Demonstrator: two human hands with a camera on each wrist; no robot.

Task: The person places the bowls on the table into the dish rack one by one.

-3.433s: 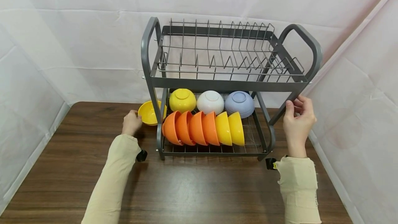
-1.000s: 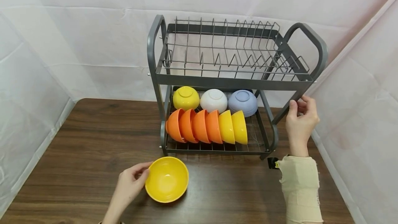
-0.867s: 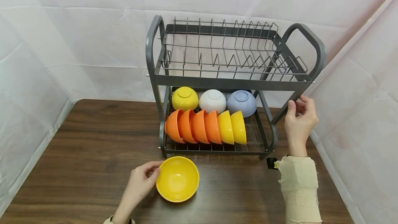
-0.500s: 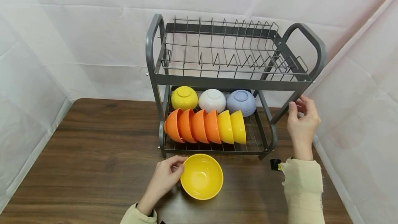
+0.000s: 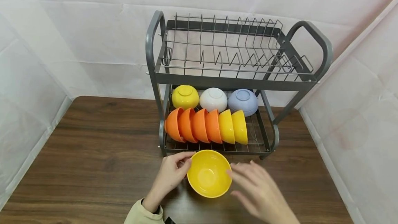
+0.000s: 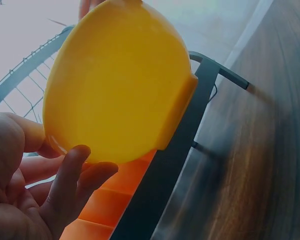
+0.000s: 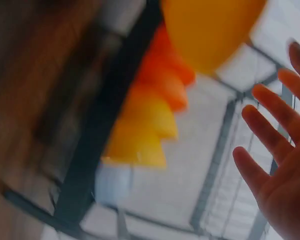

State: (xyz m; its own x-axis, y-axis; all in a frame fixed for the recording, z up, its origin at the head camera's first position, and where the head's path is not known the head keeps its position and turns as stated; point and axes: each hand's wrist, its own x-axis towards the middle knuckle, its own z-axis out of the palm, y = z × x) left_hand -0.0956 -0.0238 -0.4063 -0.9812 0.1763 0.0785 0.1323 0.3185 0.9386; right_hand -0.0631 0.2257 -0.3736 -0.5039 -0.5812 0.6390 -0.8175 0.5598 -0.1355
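My left hand [image 5: 171, 175] pinches the left rim of a yellow bowl [image 5: 209, 174], held in front of the dish rack with its inside toward the head camera. In the left wrist view the bowl's outside [image 6: 115, 80] shows, with thumb and fingers at its edge. Beside the bowl's right rim is my right hand [image 5: 256, 189], blurred, its fingers spread. The right wrist view shows that hand [image 7: 285, 145] with straight fingers, apart from the bowl [image 7: 210, 30].
A grey two-tier dish rack [image 5: 233, 81] stands behind. On its lower tier, orange bowls [image 5: 199, 126] and yellow bowls [image 5: 232, 127] stand on edge in a row. Upside-down yellow [image 5: 185, 97], white [image 5: 213, 99] and lavender [image 5: 243, 102] bowls sit behind them. White sheeting surrounds the wooden table [image 5: 93, 168].
The left hand took the yellow bowl from the rack's left side to the front, then rightward. My right hand let go of the rack's right leg and came over to the bowl.
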